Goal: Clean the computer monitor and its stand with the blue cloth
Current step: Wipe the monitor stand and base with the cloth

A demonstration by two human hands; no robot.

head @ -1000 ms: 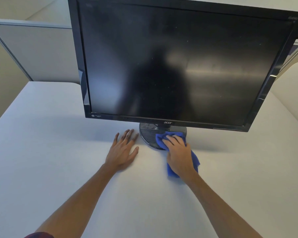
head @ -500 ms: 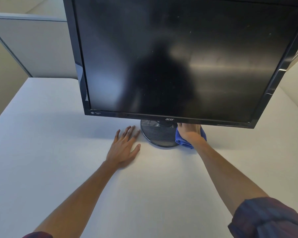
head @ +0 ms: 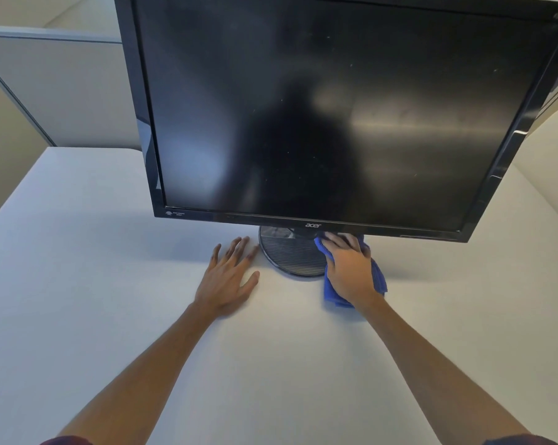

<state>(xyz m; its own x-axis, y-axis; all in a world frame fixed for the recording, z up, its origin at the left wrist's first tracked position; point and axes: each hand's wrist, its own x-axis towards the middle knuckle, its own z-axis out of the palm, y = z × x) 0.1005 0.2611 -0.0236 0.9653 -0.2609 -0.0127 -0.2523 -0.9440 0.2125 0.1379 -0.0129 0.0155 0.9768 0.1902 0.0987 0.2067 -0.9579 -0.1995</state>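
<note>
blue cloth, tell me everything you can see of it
The blue cloth is a soft, bunched rag, microfibre by its look. It lies crumpled under the right hand, which presses it onto the right side of the round ribbed stand base. Its far end tucks under the monitor's lower bezel; its near end trails onto the white desk. Most of it is hidden by the hand.

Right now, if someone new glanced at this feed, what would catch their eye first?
The big black monitor fills the upper frame, its dark screen speckled with dust. Beneath it, the right hand presses the blue cloth on the right side of the round stand. The left hand lies flat on the white desk, left of the stand.
</note>
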